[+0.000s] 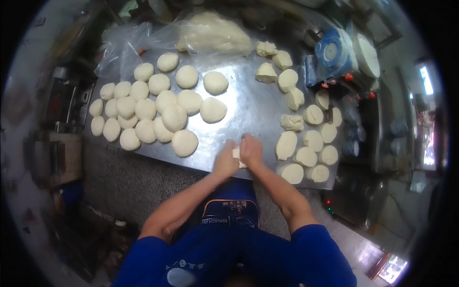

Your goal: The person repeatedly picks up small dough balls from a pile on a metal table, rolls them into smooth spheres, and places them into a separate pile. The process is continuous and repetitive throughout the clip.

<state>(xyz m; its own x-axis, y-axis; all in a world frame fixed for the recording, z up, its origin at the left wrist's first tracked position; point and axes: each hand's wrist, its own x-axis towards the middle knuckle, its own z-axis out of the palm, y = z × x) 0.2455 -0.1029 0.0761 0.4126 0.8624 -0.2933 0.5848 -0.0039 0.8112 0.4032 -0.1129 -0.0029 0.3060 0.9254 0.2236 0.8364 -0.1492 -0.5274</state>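
Note:
At the metal table's [247, 107] near edge, my left hand [226, 161] and my right hand [251, 150] are close together on one piece of dough [236, 154], which shows only between them. The fingers of both hands curl over it, hiding most of its shape. To the left lie many smooth round dough balls [184, 143], some resting on others. On the right are cut, rougher dough pieces [286, 145], several with flat faces. A large mass of dough [215, 34] under clear plastic sheeting [125, 46] sits at the far side.
A blue weighing scale [331, 48] with a pale pan stands beyond the table's right far corner. A dark appliance with small red and green lights [355, 201] is right of the near corner. A cardboard-coloured box [64, 158] stands off the left side.

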